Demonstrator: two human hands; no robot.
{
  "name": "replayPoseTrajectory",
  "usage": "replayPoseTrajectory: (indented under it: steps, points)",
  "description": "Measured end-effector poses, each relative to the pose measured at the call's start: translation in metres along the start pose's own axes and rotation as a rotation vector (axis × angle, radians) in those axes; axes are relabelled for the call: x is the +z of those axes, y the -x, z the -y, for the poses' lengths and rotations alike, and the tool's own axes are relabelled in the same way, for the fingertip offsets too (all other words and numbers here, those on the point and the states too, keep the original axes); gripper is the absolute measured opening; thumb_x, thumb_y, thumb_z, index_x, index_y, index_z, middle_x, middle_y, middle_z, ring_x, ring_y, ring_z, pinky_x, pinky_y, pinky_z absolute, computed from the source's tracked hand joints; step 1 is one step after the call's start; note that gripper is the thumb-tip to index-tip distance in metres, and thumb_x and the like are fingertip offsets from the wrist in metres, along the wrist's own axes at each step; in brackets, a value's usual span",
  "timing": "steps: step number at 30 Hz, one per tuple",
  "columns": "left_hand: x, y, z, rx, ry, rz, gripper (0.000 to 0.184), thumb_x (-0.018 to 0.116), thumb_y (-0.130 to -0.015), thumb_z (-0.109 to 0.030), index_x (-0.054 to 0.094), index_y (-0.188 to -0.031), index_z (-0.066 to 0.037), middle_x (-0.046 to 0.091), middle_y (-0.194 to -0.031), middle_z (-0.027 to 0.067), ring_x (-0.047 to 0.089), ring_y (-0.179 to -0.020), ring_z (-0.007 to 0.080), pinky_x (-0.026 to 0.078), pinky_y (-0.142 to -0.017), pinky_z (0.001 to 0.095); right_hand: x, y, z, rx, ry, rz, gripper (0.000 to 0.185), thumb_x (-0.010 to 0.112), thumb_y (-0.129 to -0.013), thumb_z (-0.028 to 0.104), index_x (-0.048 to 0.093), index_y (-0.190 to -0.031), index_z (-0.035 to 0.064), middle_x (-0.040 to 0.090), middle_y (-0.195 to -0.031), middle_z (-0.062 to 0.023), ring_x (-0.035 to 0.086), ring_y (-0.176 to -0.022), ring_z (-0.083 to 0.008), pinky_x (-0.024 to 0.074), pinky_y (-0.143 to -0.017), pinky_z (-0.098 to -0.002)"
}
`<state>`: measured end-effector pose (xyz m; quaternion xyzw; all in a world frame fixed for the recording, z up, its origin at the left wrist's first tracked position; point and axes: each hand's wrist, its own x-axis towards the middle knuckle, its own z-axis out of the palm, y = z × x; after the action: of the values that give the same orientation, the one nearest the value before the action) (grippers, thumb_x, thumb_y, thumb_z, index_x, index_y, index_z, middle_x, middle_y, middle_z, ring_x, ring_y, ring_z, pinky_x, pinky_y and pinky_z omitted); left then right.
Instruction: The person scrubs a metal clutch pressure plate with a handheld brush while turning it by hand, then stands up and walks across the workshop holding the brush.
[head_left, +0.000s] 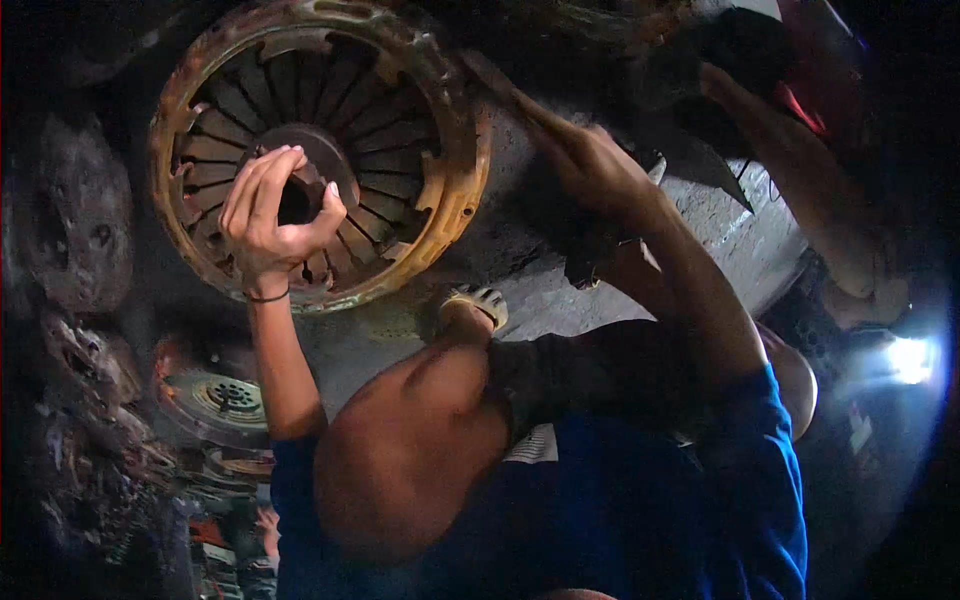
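My left hand (280,215) is at the middle of a large, rusty round plate (465,200) with radial metal fingers inside its rim. Its thumb and fingers are apart and curved, with the fingertips over the dark central ring (340,160) and a dark hole showing between them. To the right of the plate, my right hand (600,170) is raised and smeared by motion. A long brown shape reaches from it toward the upper left, too blurred to identify. Whether the fingers are closed round anything is unclear.
Another round disc (225,395) with a pale centre lies at lower left, among dark metal parts (90,370). My bent knee (400,460) and a foot in footwear (475,305) are below the plate. Another person's arm (800,190) reaches in at upper right. A bright lamp (910,360) shines at right.
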<state>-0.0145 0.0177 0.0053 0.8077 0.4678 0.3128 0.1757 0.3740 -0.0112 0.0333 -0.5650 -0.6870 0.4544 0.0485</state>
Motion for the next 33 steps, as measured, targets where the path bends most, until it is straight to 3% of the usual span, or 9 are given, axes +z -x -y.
replayPoseTrajectory:
  steps: [4,9,11,15,18,21,28,31,33]
  points:
    - [-0.004,-0.002,-0.001,0.008,-0.034,0.015,0.038,0.081,-0.071,-0.018,0.073,-0.105,-0.002,0.075,-0.098,0.0121,0.075,-0.091,0.0316,0.061,-0.084,0.044,0.008,-0.06,0.004,0.146,-0.149,0.042,0.049,0.049,-0.11,0.02,0.044,-0.158,0.011,0.066,-0.134,-0.0254,0.068,-0.121,-0.0395,0.0528,-0.1,-0.0499]
    - [-0.003,-0.001,0.0,-0.001,-0.023,0.017,0.036,0.08,-0.072,-0.019,0.073,-0.104,-0.001,0.075,-0.098,0.0129,0.075,-0.091,0.0322,0.061,-0.083,0.0437,-0.007,0.011,-0.03,-0.106,0.057,0.061,0.049,0.05,-0.11,0.02,0.043,-0.159,0.0135,0.066,-0.134,-0.0269,0.073,-0.109,-0.0339,0.0552,-0.091,-0.0489]
    - [-0.001,-0.003,-0.002,-0.04,-0.025,0.031,0.035,0.079,-0.073,-0.019,0.074,-0.103,-0.002,0.075,-0.098,0.0128,0.075,-0.092,0.0322,0.061,-0.084,0.0437,-0.033,-0.025,0.012,0.094,-0.002,0.19,0.05,0.05,-0.11,0.019,0.042,-0.16,0.0153,0.065,-0.135,-0.0274,0.074,-0.106,-0.0329,0.0567,-0.089,-0.0475]
    - [-0.005,-0.003,-0.003,-0.038,-0.047,0.032,0.036,0.079,-0.073,-0.021,0.074,-0.103,-0.003,0.075,-0.1,0.0124,0.075,-0.093,0.0319,0.061,-0.084,0.0434,-0.003,-0.098,0.011,-0.03,-0.032,0.043,0.051,0.051,-0.109,0.017,0.042,-0.16,0.0157,0.067,-0.13,-0.0278,0.076,-0.098,-0.031,0.0585,-0.083,-0.0462]
    - [-0.007,-0.003,-0.005,-0.04,-0.049,0.06,0.038,0.08,-0.071,-0.022,0.074,-0.103,-0.003,0.075,-0.099,0.0123,0.075,-0.093,0.0322,0.061,-0.084,0.0432,-0.017,-0.054,-0.005,0.086,-0.056,0.17,0.053,0.051,-0.109,0.016,0.04,-0.161,0.0152,0.07,-0.126,-0.0266,0.077,-0.091,-0.0297,0.0589,-0.079,-0.0454]
    - [-0.004,-0.002,-0.001,-0.05,-0.037,0.028,0.038,0.081,-0.071,-0.021,0.074,-0.103,-0.003,0.075,-0.099,0.0122,0.075,-0.091,0.032,0.061,-0.083,0.0432,-0.029,-0.007,-0.055,-0.229,0.162,0.046,0.051,0.05,-0.11,0.016,0.041,-0.16,0.014,0.072,-0.122,-0.0254,0.077,-0.086,-0.0302,0.0583,-0.077,-0.0451]
    - [-0.006,-0.008,-0.002,-0.002,-0.048,0.044,0.035,0.081,-0.074,-0.022,0.074,-0.102,-0.003,0.075,-0.097,0.0125,0.075,-0.09,0.0317,0.061,-0.083,0.0436,-0.017,-0.093,0.023,0.108,-0.055,0.195,0.05,0.047,-0.111,0.018,0.04,-0.16,0.0108,0.063,-0.14,-0.0253,0.069,-0.117,-0.0382,0.056,-0.099,-0.0445]
    - [-0.003,-0.001,-0.001,-0.001,-0.06,0.034,0.035,0.081,-0.074,-0.022,0.075,-0.103,-0.003,0.076,-0.099,0.0125,0.075,-0.092,0.0312,0.061,-0.084,0.0435,0.001,0.0,-0.011,0.082,-0.099,0.149,0.051,0.046,-0.111,0.021,0.037,-0.161,0.0131,0.062,-0.14,-0.0248,0.065,-0.126,-0.0371,0.0518,-0.108,-0.045]
    - [-0.001,0.0,0.0,-0.004,-0.058,0.035,0.035,0.081,-0.073,-0.021,0.075,-0.102,-0.003,0.076,-0.099,0.0125,0.075,-0.092,0.0311,0.061,-0.084,0.0433,0.012,0.052,-0.008,0.059,-0.143,0.108,0.052,0.049,-0.111,0.024,0.038,-0.162,0.02,0.07,-0.13,-0.0232,0.07,-0.118,-0.0376,0.0545,-0.104,-0.0463]
